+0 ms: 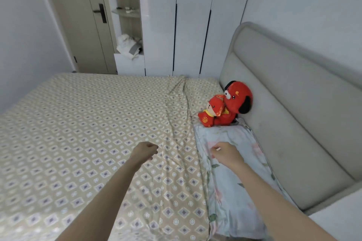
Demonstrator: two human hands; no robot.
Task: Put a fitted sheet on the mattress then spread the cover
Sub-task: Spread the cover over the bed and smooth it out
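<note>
Where cover (98, 133) lies spread, left hand (146, 151) fingers curled empty over it, right hand (225, 153) over pillow (235, 191), grip unclear.

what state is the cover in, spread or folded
Spread: the cover lies open and flat out to the far edge, with one ridge of wrinkles running near the pillow.
</note>
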